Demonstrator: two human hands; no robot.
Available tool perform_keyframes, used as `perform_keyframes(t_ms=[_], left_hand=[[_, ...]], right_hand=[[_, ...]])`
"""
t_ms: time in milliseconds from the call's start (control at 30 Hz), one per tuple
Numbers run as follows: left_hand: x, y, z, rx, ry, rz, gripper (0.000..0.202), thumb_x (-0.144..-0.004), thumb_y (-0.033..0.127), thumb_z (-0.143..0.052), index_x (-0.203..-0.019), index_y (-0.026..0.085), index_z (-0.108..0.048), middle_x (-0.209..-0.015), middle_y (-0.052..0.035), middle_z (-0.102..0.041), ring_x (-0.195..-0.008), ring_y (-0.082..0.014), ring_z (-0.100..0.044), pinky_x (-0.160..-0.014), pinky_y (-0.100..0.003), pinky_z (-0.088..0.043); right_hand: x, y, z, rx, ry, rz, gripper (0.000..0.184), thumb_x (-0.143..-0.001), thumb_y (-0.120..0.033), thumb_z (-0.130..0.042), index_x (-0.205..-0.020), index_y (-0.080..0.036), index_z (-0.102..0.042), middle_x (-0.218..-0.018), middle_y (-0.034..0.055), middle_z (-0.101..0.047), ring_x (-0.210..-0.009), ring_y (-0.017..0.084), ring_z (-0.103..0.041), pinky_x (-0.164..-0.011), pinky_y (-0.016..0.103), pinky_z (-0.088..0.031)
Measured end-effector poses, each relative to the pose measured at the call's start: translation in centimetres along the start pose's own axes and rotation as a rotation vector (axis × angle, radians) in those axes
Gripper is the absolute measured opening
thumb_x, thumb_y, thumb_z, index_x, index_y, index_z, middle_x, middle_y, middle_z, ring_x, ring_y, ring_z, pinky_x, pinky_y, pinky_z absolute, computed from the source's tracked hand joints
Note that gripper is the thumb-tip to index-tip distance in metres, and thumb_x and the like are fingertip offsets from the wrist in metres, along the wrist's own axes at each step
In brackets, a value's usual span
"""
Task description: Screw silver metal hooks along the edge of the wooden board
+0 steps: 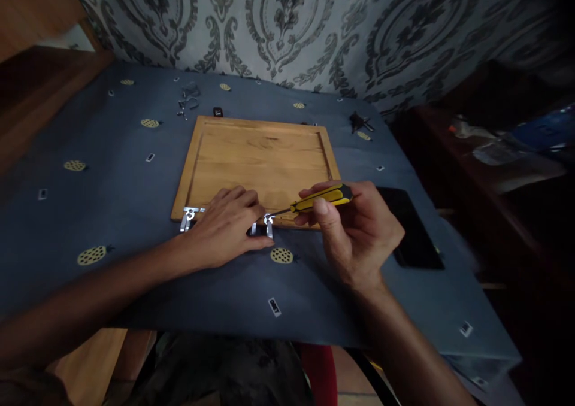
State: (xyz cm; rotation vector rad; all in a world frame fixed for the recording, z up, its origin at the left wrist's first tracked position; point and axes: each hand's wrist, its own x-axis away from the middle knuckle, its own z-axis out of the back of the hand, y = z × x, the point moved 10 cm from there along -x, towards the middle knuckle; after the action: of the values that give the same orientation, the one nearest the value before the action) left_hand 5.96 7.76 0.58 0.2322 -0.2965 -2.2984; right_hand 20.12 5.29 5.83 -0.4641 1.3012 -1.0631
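The blue-covered desk (123,148) carries a framed wooden panel (265,151) lying flat, its long side running left to right. A dark flat slab (411,229) lies to the right, partly behind the right hand (359,229). That hand's grip is closed round the yellow-and-black screwdriver (323,197), whose long axis runs left and slightly near, its tip at the right metal fitting (269,227) on the panel's near edge. This fitting thus lies left of the right grip. The left hand (229,223) is nearer, right beside it, fingers over the panel, thumb at the near side; whether its grip pinches the fitting or only steadies it, I cannot tell. The left metal fitting (187,219) sits near the panel's near-left corner, beyond the left wrist.
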Motion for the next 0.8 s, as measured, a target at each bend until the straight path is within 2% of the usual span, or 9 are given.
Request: perform_keyframes(t_ms=[100, 233, 400, 467, 533, 667, 800], left_hand=[[0.0, 0.0, 0.0, 0.003, 0.015, -0.003, 0.035, -0.09, 0.051, -0.075, -0.101, 0.018, -0.072, -0.101, -0.0063, -0.065, -0.102, -0.0271, -0.058, -0.088, -0.04, -0.044], [0.0, -0.1, -0.2, 0.001, -0.016, 0.01, 0.037, -0.09, 0.05, -0.075, -0.107, 0.017, -0.073, -0.102, -0.0072, -0.065, -0.101, -0.0278, -0.058, -0.089, -0.041, -0.044], [0.0, 0.0, 0.0, 0.026, -0.004, 0.0, 0.035, -0.091, 0.049, -0.074, -0.107, 0.018, -0.072, -0.105, -0.0076, -0.066, -0.105, -0.0277, -0.058, -0.092, -0.042, -0.045], [0.1, 0.0, 0.1, 0.036, 0.009, -0.001, 0.034, -0.092, 0.048, -0.073, -0.106, 0.018, -0.072, -0.106, -0.0074, -0.067, -0.106, -0.0276, -0.058, -0.093, -0.042, -0.045], [0.1, 0.0, 0.0, 0.04, 0.012, -0.001, 0.034, -0.092, 0.049, -0.073, -0.104, 0.017, -0.072, -0.106, -0.0076, -0.066, -0.105, -0.0278, -0.058, -0.092, -0.042, -0.045], [0.1, -0.1, -0.1, 0.042, 0.007, 0.0, 0.034, -0.091, 0.048, -0.075, -0.107, 0.018, -0.073, -0.105, -0.0075, -0.066, -0.105, -0.0282, -0.057, -0.091, -0.042, -0.045], [0.1, 0.0, -0.2, 0.035, -0.003, -0.003, 0.034, -0.091, 0.046, -0.074, -0.111, 0.019, -0.072, -0.11, -0.0078, -0.066, -0.109, -0.0292, -0.057, -0.092, -0.042, -0.045]], right_hand=[[-0.7, -0.4, -0.4, -0.022, -0.069, -0.023, 0.016, -0.094, -0.037, -0.073, -0.092, -0.022, -0.068, -0.091, 0.0012, -0.075, -0.061, 0.012, -0.073, -0.053, 0.024, -0.06], [-1.7, -0.7, -1.4, -0.116, -0.227, -0.078, 0.02, -0.091, -0.04, -0.075, -0.089, -0.02, -0.069, -0.092, 0.0009, -0.074, -0.057, 0.009, -0.07, -0.053, 0.022, -0.061], [-2.0, -0.8, -2.1, -0.135, -0.388, -0.098, 0.025, -0.093, -0.038, -0.074, -0.111, -0.021, -0.074, -0.1, 0.0028, -0.076, -0.066, 0.011, -0.074, -0.064, 0.025, -0.066], [-2.0, -0.7, -2.2, -0.141, -0.416, -0.108, 0.02, -0.093, -0.035, -0.074, -0.108, -0.022, -0.076, -0.101, 0.0033, -0.077, -0.065, 0.011, -0.074, -0.065, 0.026, -0.067], [-2.2, -0.7, -2.1, -0.131, -0.395, -0.106, 0.016, -0.091, -0.036, -0.076, -0.096, -0.021, -0.077, -0.098, 0.0034, -0.077, -0.061, 0.012, -0.072, -0.059, 0.028, -0.066], [-2.6, -1.0, -1.9, -0.02, -0.312, -0.039, 0.027, -0.085, -0.046, -0.081, -0.081, -0.02, -0.074, -0.083, 0.0016, -0.074, -0.055, 0.012, -0.067, -0.049, 0.027, -0.06], [-2.6, -1.0, -1.4, 0.122, -0.149, 0.023, 0.034, -0.08, -0.047, -0.085, -0.069, -0.021, -0.065, -0.066, -0.0028, -0.063, -0.051, 0.01, -0.057, -0.043, 0.024, -0.048]])
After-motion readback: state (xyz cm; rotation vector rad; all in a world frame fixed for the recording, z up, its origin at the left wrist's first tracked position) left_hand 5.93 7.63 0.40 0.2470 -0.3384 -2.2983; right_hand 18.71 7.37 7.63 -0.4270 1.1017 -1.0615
